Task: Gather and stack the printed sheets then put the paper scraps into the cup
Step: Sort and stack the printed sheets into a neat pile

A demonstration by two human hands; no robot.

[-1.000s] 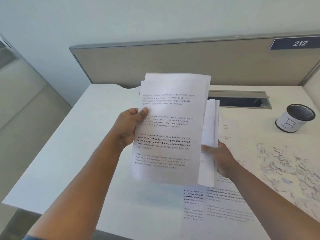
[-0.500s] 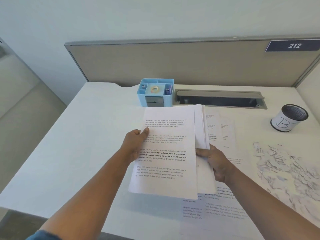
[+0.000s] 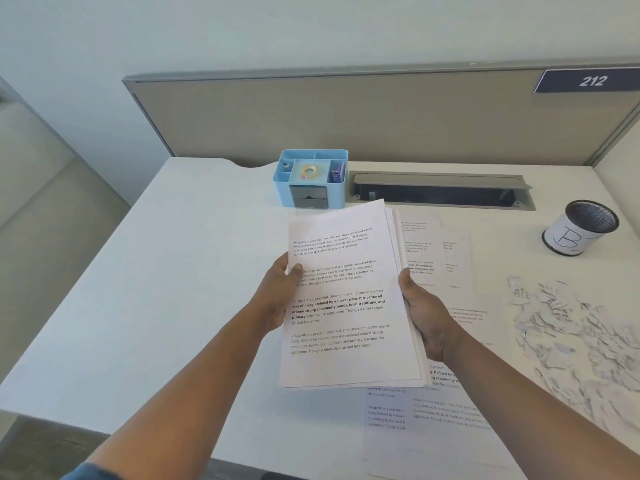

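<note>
Both hands hold a stack of printed sheets (image 3: 346,296) above the white desk (image 3: 156,289). The left hand (image 3: 277,292) grips its left edge, thumb on the top page; the right hand (image 3: 424,313) grips the right edge, where the lower sheets fan out slightly. More printed sheets lie flat on the desk (image 3: 433,410) under and to the right of the stack. A heap of paper scraps (image 3: 575,341) covers the desk's right side. Behind it stands a mesh cup (image 3: 581,226) (its white label reads "B"). A blue organiser (image 3: 311,178) with a tape roll (image 3: 309,171) sits at the back, beside a grey cable tray (image 3: 440,190). The partition (image 3: 346,116) carries a plate numbered 212 (image 3: 588,81).
</note>
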